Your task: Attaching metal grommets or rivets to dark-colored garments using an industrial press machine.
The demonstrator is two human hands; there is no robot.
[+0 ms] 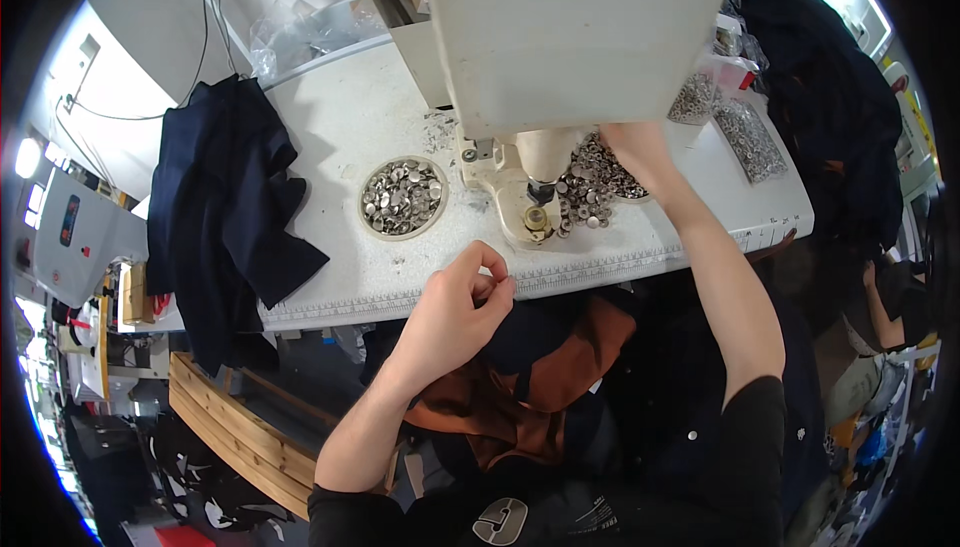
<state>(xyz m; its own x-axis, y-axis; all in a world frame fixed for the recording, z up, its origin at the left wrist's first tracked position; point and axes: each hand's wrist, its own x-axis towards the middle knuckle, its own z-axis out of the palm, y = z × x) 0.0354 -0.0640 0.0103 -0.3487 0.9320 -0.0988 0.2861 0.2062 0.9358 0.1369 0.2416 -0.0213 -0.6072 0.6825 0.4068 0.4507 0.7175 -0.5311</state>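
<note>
My left hand (469, 303) is over the table's front edge, thumb and fingertips pinched together; whether something small is between them cannot be told. My right hand (636, 148) reaches to the heap of metal snap parts (592, 172) right of the press, its fingers partly hidden behind the machine head. The snap press (540, 187) stands between the hands, its upper die above the round lower die (535, 218). A round dish of shiny metal snap caps (403, 198) lies left of it. A dark navy and rust-brown garment (577, 359) lies on my lap.
Navy cloth pieces (225, 209) hang over the white table's (337, 277) left end. Bags of metal rings (750, 140) lie at the right, with a dark garment pile (825, 96) beyond. A wooden bench (232, 427) stands at lower left. Another person's arm (883, 310) shows at far right.
</note>
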